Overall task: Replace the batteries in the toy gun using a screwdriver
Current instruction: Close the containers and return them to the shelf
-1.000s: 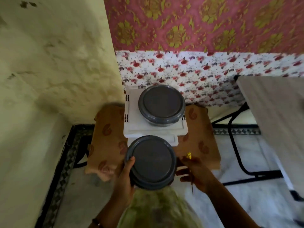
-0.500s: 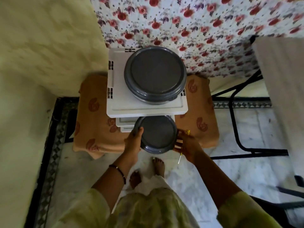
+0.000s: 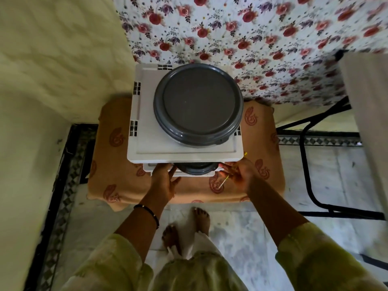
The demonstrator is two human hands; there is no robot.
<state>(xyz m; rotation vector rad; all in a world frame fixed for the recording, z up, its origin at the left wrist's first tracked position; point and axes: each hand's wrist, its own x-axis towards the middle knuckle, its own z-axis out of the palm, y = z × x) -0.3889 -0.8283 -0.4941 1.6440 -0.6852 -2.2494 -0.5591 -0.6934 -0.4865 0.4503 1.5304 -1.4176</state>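
Observation:
My right hand is shut on a thin screwdriver with a yellow handle; its metal shaft points down and left out of my palm. Its fingertips touch the right edge of a lower grey lidded container. That container sits on the lower shelf of a white plastic rack, mostly hidden under the top shelf. My left hand lies with fingers apart on the lower shelf's front rim, just left of the container. No toy gun or batteries are in view.
A larger grey lidded container stands on the rack's top shelf. The rack rests on a stool draped in orange cloth, against a floral cloth. A black metal frame stands to the right; the wall is on the left.
The lower grey container has gone from my hands, out in front of the rack, back under the top shelf. My left hand has loosened from its rim. The camera has tilted downward.

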